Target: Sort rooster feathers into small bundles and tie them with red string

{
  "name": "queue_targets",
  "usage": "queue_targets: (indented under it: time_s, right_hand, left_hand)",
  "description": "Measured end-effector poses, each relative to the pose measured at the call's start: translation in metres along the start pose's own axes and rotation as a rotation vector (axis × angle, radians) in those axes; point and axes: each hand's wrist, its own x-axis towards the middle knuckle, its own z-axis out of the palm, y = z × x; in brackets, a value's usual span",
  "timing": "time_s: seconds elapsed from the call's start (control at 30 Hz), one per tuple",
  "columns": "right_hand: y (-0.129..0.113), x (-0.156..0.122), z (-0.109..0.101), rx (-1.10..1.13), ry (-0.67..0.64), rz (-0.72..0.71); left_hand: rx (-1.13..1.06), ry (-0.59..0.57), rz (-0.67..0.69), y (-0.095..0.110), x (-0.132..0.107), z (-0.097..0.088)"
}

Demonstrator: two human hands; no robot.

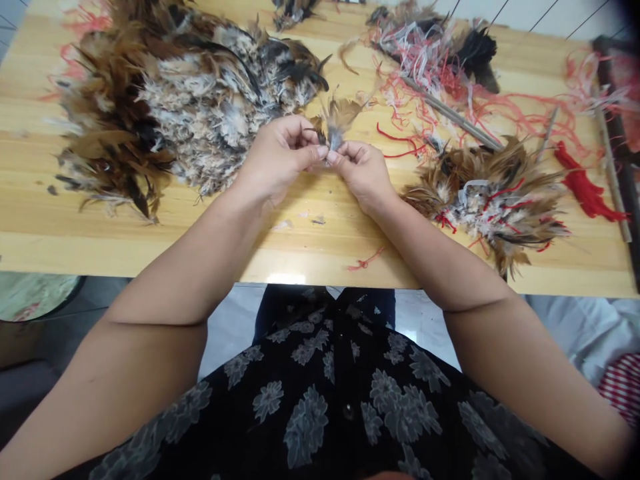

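Both my hands meet over the middle of the wooden table point(320, 247), fingertips close together. Between them is a small bunch of feathers point(341, 119), brown at the tips and grey fluffy lower down. My left hand point(285, 150) pinches the quill end between thumb and fingers. My right hand point(365, 170) pinches the same bunch from the other side. A large heap of brown, black and pale feathers point(200, 100) lies just beyond my left hand. By my right forearm is a pile of feather bunches point(500, 200), with red ties among the quills.
Pink and white plastic strings point(415, 60) lie tangled at the back right, beside black feathers point(475, 57). A thin stick point(455, 120) rests there. Further right are a red string bundle point(583, 180) and a dark frame edge point(617, 133). A pink string scrap point(367, 259) lies near the front edge.
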Motion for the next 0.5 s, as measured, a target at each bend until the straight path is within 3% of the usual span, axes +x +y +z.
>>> queue_targets:
  time_s: [0.23,0.5]
  right_hand:
    - [0.004,-0.001,-0.007,0.029,-0.052,0.006]
    - [0.01,0.002,-0.004,-0.027,-0.093,-0.038]
  left_hand:
    - [-0.106,-0.05,-0.03,0.007,-0.002,0.007]
    - [-0.043,-0.057,-0.013,0.01,-0.004,0.001]
